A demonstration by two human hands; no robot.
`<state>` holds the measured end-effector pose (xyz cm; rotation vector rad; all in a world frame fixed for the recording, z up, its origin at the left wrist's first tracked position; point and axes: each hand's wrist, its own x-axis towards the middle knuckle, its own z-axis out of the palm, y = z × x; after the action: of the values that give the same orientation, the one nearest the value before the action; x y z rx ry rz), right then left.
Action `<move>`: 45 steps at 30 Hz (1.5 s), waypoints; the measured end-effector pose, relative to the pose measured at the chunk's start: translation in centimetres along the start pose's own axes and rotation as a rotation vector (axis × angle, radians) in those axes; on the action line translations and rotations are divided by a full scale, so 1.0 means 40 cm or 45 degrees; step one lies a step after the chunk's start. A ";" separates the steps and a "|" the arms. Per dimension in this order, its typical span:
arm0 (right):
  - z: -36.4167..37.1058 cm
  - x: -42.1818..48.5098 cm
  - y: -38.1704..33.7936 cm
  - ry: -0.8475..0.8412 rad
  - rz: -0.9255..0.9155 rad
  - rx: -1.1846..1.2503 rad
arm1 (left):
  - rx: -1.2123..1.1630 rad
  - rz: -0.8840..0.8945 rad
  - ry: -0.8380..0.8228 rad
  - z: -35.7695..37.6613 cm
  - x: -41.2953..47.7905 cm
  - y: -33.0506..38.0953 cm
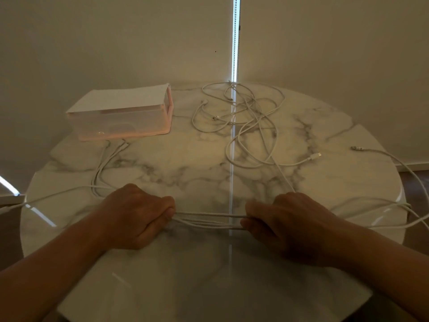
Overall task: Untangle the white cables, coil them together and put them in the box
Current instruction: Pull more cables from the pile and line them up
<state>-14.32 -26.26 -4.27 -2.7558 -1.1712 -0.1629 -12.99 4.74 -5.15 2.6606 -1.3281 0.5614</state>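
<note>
While the left hand (139, 214) and right hand (285, 226) pinch a taut bundle of cables (209, 219) at 6 o'clock, a tangle (243, 117) lies at 1 o'clock. Untangling looks unfinished; next, work another strand free.

Round marble table (185, 173): box (120, 122) far left; white cables (209, 216) tangled beside it, strands trailing off edges.
</note>
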 end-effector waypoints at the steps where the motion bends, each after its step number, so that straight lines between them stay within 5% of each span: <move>1: -0.005 0.006 0.008 -0.009 0.033 0.025 | -0.015 -0.016 0.009 0.002 -0.004 0.001; 7: -0.063 0.058 0.112 0.451 0.269 0.459 | -0.099 -0.027 0.047 0.005 -0.007 0.006; 16: -0.108 0.206 0.271 0.349 0.776 0.650 | -0.134 -0.049 0.087 0.005 -0.017 0.007; 20: -0.116 0.224 0.322 0.281 0.917 0.971 | -0.139 -0.068 0.093 0.002 -0.019 0.004; 29: -0.055 0.293 0.354 0.005 0.894 -0.007 | -0.167 -0.098 0.078 0.007 -0.019 0.002; 34: -0.064 0.335 0.351 -0.160 0.939 0.031 | -0.197 -0.088 0.087 0.006 -0.018 0.000; 39: -0.099 0.308 0.370 0.428 0.982 0.746 | -0.161 -0.084 0.081 0.011 -0.019 -0.001; 41: -0.113 0.284 0.376 0.518 0.945 0.600 | -0.156 -0.090 0.079 0.011 -0.019 -0.001; 45: -0.121 0.237 0.368 -0.107 0.968 0.219 | -0.165 -0.095 0.069 0.012 -0.017 -0.003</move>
<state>2.67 -30.51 0.64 -2.8425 -0.0805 0.1342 -13.14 5.21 -5.82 2.5604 -1.2017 0.5158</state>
